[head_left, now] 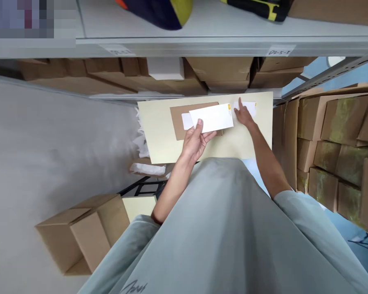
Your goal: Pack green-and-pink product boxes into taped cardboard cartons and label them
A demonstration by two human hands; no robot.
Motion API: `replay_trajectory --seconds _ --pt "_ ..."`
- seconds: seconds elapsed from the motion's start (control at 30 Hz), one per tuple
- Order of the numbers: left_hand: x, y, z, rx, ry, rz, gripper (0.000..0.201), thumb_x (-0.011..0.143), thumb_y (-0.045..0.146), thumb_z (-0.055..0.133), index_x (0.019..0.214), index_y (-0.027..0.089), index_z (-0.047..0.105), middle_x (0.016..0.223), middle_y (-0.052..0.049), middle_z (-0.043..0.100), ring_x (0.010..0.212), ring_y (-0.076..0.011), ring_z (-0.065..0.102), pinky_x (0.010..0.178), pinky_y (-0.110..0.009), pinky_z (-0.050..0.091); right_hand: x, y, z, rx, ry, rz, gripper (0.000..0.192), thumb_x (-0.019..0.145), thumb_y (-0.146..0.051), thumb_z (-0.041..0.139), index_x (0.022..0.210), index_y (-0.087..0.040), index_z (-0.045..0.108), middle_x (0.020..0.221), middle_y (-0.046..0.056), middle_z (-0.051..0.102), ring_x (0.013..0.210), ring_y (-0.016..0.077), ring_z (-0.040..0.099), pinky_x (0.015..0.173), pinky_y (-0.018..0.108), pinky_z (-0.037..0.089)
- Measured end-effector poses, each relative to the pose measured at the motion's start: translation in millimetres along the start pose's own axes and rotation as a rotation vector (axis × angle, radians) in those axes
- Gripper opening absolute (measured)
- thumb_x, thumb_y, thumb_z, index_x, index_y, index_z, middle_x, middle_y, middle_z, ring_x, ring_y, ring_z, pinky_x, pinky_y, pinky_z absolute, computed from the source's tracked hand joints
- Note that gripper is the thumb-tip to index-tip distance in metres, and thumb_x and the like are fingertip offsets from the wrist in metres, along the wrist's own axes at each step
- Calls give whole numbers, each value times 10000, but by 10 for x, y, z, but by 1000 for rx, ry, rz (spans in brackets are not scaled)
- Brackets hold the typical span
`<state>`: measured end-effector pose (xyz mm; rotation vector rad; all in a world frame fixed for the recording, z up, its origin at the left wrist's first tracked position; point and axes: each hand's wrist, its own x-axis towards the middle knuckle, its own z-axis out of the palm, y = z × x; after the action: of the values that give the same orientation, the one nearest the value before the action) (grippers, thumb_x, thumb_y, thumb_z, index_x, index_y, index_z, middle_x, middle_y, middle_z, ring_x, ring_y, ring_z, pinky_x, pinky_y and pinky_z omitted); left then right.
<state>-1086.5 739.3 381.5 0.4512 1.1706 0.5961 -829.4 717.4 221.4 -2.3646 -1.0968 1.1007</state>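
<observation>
The left hand (196, 143) pinches a white slip (214, 117) by its near left corner, holding it over a brown envelope (179, 122) on the pale table (159, 139). To the right, the right hand (244, 116) rests with fingers loosely spread on another white slip (250, 107), gripping nothing.

Both bare forearms reached forward from short grey sleeves. The left hand (196, 143) was raised with its wrist bent slightly, thumb on top and fingers curled beneath in a pinch. The right hand (244, 115) lay further out, palm down and flat, its forefinger stretched ahead, the other fingers loosely spread.
</observation>
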Motion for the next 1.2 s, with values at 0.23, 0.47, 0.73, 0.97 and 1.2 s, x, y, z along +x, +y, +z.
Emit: replay_trajectory --seconds 0.23,0.47,0.73,0.97,1.2 --pt "-256 90 -502 40 -11 -46 487 992 634 840 1222 208 789 1187 -106 886 1116 -276 879 949 -305 734 -1711 -659 48 716 153 -191 844 1008 -971 428 969 -224 818 890 70 790 766 195 721 722 333 587" --pt "-486 250 -877 108 -258 -30 638 914 772 840 1165 185 815 1190 -154 883 1263 -360 831 946 -359 731 -2372 -1512 375 755 306 -150 613 913 -842 764 784 -244 719 680 -12 684 662 165 659 679 317 578" --pt "-736 968 -1615 220 -379 152 570 793 708 948 1003 185 862 1087 -134 886 1220 -425 838 860 -417 741 -2590 -2100 244 617 391 -269 577 949 -795 780 769 -252 706 679 -19 650 656 163 653 653 319 575" --pt "-729 1268 -2085 337 -378 283 434 764 581 982 901 191 852 917 -72 848 1123 -394 867 812 -417 750 -2774 -2580 546 561 418 -253 555 956 -774 789 776 -254 712 665 -25 641 667 164 662 674 327 592" --pt "-749 1506 -2446 353 -435 257 374 810 520 970 887 193 805 932 -84 849 1172 -388 855 828 -405 746 -2889 -2919 797 549 444 -234 569 969 -774 772 772 -246 697 675 -24 646 678 162 660 686 327 581"
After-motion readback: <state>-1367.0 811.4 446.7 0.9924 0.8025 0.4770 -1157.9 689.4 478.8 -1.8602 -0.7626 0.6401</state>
